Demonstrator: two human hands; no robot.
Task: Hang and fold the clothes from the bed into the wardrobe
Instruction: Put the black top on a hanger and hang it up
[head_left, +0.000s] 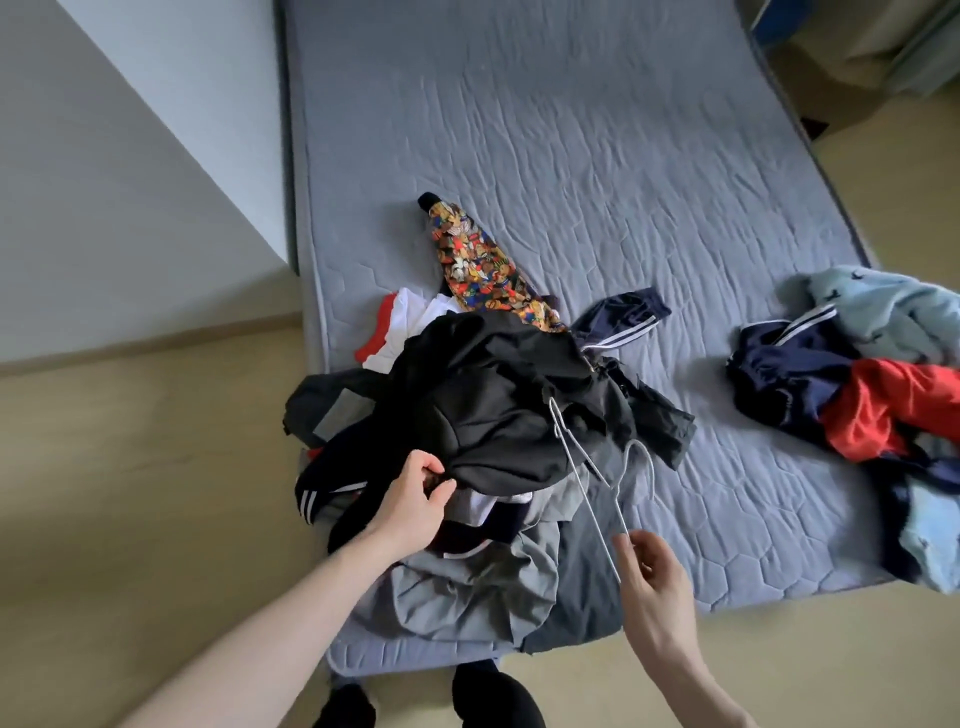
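Clothes (467, 415) lie heaped at the near end of the bed (571, 156), a black garment (498, 395) uppermost, with a patterned piece (483, 270) poking out behind and a second, smaller pile (857, 379) off to the right edge. No wardrobe shows from the head camera.

From that view, the left hand (415, 499) pinches the near hem of the black garment, fingers (423, 462) curled onto the cloth. The right hand (649, 571) holds the lower end of a thin wire hanger (597, 467) between thumb and fingertips, the rest of the fingers loose; the hanger's far corner rests against the black fabric.

My worry is the hanger: held so lightly at one end, it could twist or slip as it is worked into the garment. Lifting the black piece might also drag neighbouring clothes along, since the pile overhangs the mattress corner and could slide to the floor (130, 467).
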